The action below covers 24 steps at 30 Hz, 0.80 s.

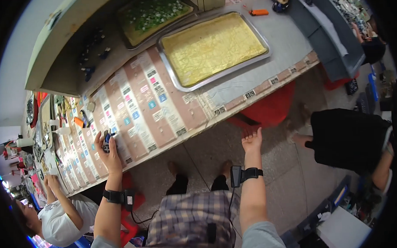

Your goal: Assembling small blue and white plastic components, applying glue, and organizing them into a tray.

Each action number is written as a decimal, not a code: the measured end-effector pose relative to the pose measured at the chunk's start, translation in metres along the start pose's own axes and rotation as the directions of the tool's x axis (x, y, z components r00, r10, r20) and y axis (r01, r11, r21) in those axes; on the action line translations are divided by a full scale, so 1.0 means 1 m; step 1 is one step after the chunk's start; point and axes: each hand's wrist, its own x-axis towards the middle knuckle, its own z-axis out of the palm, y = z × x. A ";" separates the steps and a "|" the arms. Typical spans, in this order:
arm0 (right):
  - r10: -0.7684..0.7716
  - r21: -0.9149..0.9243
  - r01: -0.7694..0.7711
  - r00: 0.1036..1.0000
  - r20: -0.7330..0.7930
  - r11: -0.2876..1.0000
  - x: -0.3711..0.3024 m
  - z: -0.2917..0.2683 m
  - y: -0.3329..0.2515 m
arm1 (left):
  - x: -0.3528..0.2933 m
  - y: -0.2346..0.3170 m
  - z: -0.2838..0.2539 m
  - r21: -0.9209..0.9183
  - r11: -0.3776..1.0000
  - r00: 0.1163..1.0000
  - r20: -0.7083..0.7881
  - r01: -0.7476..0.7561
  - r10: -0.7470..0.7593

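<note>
My left hand (pixel 108 157) is at the table's front edge, on the left. Its thumb and fingers curl round a small dark blue and black piece (pixel 106 138), perhaps a figurine part; its exact kind is too small to tell. My right hand (pixel 252 141) hangs in the air past the table edge, palm turned up and fingers stretched out, with nothing in it. Ahead on the table lies a metal tray (pixel 196 86) lined with a crinkled yellow sheet (pixel 213 49).
Under a shelf (pixel 52 54), a second tray (pixel 136 44) holds green and white bits, beside several dark blue pieces (pixel 88 73). A toy figure (pixel 282 1) and an orange tool (pixel 259 12) are at the back. Below the table is a red stool (pixel 268 108). People sit left (pixel 64 220) and stand right (pixel 343 141).
</note>
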 end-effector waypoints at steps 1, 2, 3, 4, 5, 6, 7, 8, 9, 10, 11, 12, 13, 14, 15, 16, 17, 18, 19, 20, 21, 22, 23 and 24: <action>0.029 0.107 -0.021 0.997 -0.077 0.994 0.024 -0.001 0.014 | -0.003 -0.012 0.002 0.091 0.990 0.991 -0.063 -0.112 0.118; -0.021 0.174 0.016 1.000 0.023 0.985 0.052 -0.008 0.015 | -0.006 -0.017 0.007 0.059 0.991 0.989 -0.071 -0.124 0.128; -0.005 0.179 0.002 1.000 0.019 0.984 0.081 -0.014 0.011 | -0.006 -0.018 0.009 0.027 0.990 0.987 -0.080 -0.136 0.138; -0.083 0.160 0.030 0.938 0.336 0.987 0.101 -0.017 0.010 | -0.007 -0.013 0.010 -0.090 0.995 0.997 -0.077 -0.034 0.027; -0.156 0.162 0.070 0.770 0.619 0.984 0.122 -0.020 0.009 | -0.006 -0.013 0.012 0.002 0.999 0.996 -0.067 -0.053 0.053; -0.148 0.168 0.055 0.776 0.613 0.984 0.142 -0.025 0.012 | -0.006 -0.014 0.014 -0.028 0.998 0.996 -0.077 -0.050 0.048; -0.225 0.188 0.125 0.636 0.738 0.974 0.158 -0.030 0.017 | -0.007 -0.014 0.013 -0.055 0.997 0.995 -0.089 -0.048 0.043; -0.292 0.225 0.195 0.467 0.835 0.955 0.172 -0.033 0.022 | -0.005 -0.016 0.012 -0.071 0.996 0.995 -0.094 -0.048 0.042; -0.293 0.230 0.188 0.471 0.832 0.955 0.183 -0.037 0.024 | -0.003 -0.018 0.016 -0.062 0.997 0.995 -0.091 -0.053 0.047; -0.303 0.244 0.181 0.512 0.804 0.953 0.186 -0.039 0.029 | -0.003 -0.017 0.015 -0.050 0.997 0.995 -0.085 -0.061 0.057; -0.314 0.256 0.181 0.550 0.774 0.950 0.181 -0.039 0.030 | -0.001 -0.016 0.013 -0.045 0.997 0.995 -0.078 -0.069 0.065; -0.307 0.252 0.175 0.554 0.774 0.952 0.172 -0.041 0.028 | 0.000 -0.015 0.013 -0.035 0.997 0.994 -0.077 -0.074 0.072; -0.250 0.168 0.186 0.655 0.713 0.968 0.158 -0.038 0.020 | 0.000 -0.016 0.012 -0.036 0.997 0.994 -0.079 -0.072 0.069; -0.199 0.083 0.190 0.744 0.638 0.978 0.146 -0.037 0.017 | 0.001 -0.017 0.010 -0.042 0.997 0.995 -0.086 -0.060 0.057; -0.203 0.082 0.197 0.739 0.642 0.977 0.144 -0.050 0.020 | 0.003 -0.017 0.007 -0.052 0.997 0.995 -0.094 -0.050 0.044; -0.209 0.221 0.120 0.870 0.446 0.968 0.144 -0.074 0.013 | 0.000 -0.012 0.015 -0.074 0.996 0.996 -0.084 -0.044 0.038; -0.162 0.374 0.065 0.959 0.234 0.925 0.139 -0.094 0.011 | -0.001 -0.014 0.018 -0.100 0.994 0.996 -0.081 -0.040 0.032; -0.166 0.299 0.142 0.985 0.055 0.944 0.125 -0.100 0.018 | 0.000 -0.014 0.013 -0.115 0.992 0.997 -0.070 -0.044 0.036; -0.187 0.212 0.211 0.974 -0.126 0.954 0.109 -0.106 0.024 | 0.000 -0.016 0.007 -0.137 0.989 0.998 -0.058 -0.047 0.039; -0.211 0.219 0.232 0.971 -0.116 0.948 0.101 -0.123 0.028 | 0.001 -0.019 0.004 -0.144 0.987 0.997 -0.044 -0.069 0.064; -0.174 0.184 0.209 0.966 -0.189 0.961 0.102 -0.150 0.036 | 0.001 -0.015 0.012 -0.172 0.982 0.997 -0.037 -0.080 0.074; -0.142 0.145 0.182 0.957 -0.251 0.973 0.094 -0.168 0.047 | -0.001 -0.012 0.012 -0.172 0.981 0.996 -0.033 -0.088 0.084; -0.155 0.151 0.195 0.958 -0.242 0.969 0.079 -0.177 0.063 | -0.003 -0.012 0.012 -0.166 0.981 0.995 -0.031 -0.098 0.094; -0.142 0.124 0.176 0.959 -0.244 0.976 0.064 -0.181 0.083 | -0.003 -0.014 0.013 -0.186 0.978 0.996 -0.012 -0.092 0.092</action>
